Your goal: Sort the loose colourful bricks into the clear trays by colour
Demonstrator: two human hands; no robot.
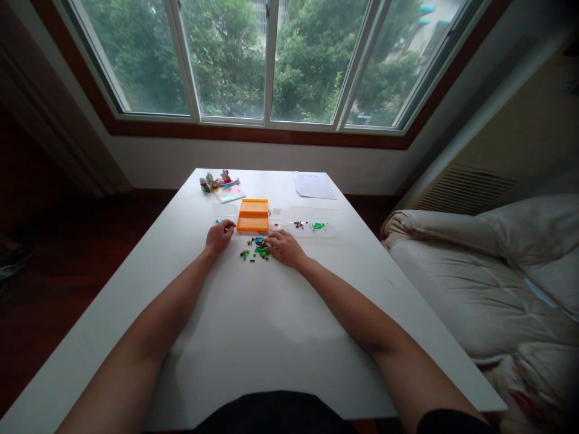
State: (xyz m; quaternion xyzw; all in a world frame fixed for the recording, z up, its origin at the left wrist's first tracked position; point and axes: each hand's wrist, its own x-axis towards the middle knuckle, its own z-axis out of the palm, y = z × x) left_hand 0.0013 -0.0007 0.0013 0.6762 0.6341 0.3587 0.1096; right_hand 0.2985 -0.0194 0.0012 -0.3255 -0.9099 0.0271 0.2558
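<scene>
My left hand (219,236) rests on the white table (253,325) with its fingers curled, just left of an orange box (253,216); I cannot make out anything in it. My right hand (283,246) lies with its fingertips on a small pile of loose green, black and blue bricks (256,250) in front of the orange box. Whether those fingers pinch a brick is too small to see.
Clear plastic trays (312,220) with a few green and dark pieces sit right of the box, another clear tray (225,212) left of it. A small built model and a booklet (224,185) lie at the far left, a paper sheet (314,185) far right. A bed (497,271) stands right of the table.
</scene>
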